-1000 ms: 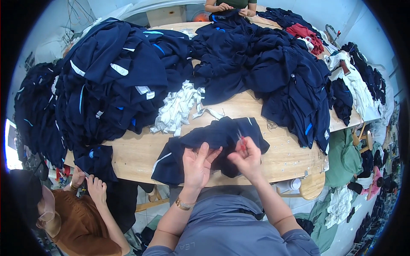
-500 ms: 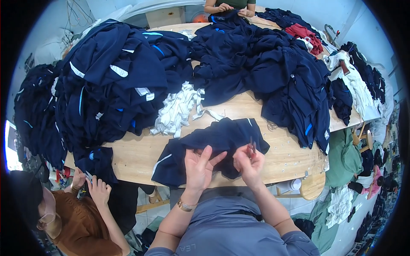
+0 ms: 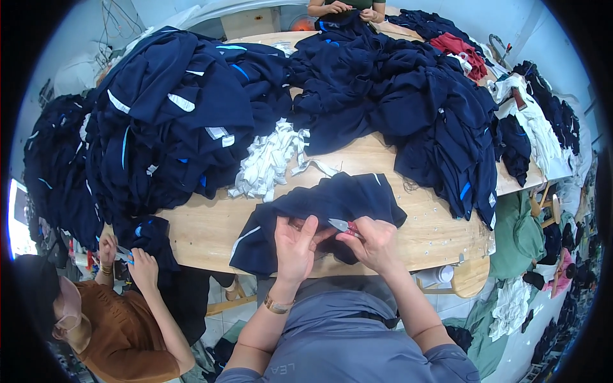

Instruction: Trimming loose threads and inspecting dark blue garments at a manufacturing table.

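Note:
A dark navy garment piece [image 3: 325, 198] with white piping lies on the table right in front of me. My left hand [image 3: 294, 250], palm up, is at its near edge, with the fingers curled into the cloth and the thumb raised over it. Some of those fingertips are hidden by the fabric. In my right hand [image 3: 378, 246] is a pair of thread snips [image 3: 345, 226] with silver blades and a reddish handle. The blades point left, over the garment and close to my left thumb.
Large heaps of navy garments rise at the left [image 3: 172, 115] and across the back right [image 3: 440, 108]. White fabric strips [image 3: 271, 163] lie between them. A co-worker in brown [image 3: 131, 319] trims at lower left; another person's hands [image 3: 354, 9] work at the far edge. A wooden stool [image 3: 469, 277] stands at right.
My right hand has turned the snips from upright to pointing left and brought the blades toward my left hand. The left hand stays at the garment's near edge.

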Available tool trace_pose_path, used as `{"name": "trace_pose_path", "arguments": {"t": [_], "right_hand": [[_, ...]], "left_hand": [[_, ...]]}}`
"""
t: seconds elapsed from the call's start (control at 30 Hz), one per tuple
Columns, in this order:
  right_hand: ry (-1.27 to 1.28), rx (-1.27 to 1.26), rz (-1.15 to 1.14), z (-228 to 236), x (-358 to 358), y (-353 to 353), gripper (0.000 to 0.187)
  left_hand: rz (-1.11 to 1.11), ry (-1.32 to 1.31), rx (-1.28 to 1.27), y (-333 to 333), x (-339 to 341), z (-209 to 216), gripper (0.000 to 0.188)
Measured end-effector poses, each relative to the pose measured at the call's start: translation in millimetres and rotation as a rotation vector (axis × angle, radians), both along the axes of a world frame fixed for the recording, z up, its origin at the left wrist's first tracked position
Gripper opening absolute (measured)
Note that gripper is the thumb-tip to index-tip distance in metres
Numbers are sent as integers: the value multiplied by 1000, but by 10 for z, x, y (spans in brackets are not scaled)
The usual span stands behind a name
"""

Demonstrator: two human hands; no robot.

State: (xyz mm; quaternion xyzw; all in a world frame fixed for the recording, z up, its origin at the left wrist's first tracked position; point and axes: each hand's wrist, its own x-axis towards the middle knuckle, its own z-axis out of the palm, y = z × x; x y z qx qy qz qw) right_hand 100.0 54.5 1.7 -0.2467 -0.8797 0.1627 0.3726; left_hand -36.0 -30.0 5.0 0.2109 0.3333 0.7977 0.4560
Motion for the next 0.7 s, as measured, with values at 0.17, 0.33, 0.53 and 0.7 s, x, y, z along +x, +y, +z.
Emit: {"name": "trace_pose_path", "arguments": {"t": [0.17,0.33,0.53,0.7], "right_hand": [[-31,75,10,5,33,41,39],[-52,111,49,27,47,69,39],[-73,117,62,38,54,106,38],[-72,112,70,46,53,120,38]], "left_hand": [[18,65,-4,-5,6,-11,26],[13,108,-10,-16,4,-27,26],[19,143,-12,-4,-17,-55,26],[31,162,-15,-5,-23,-61,26]]}}
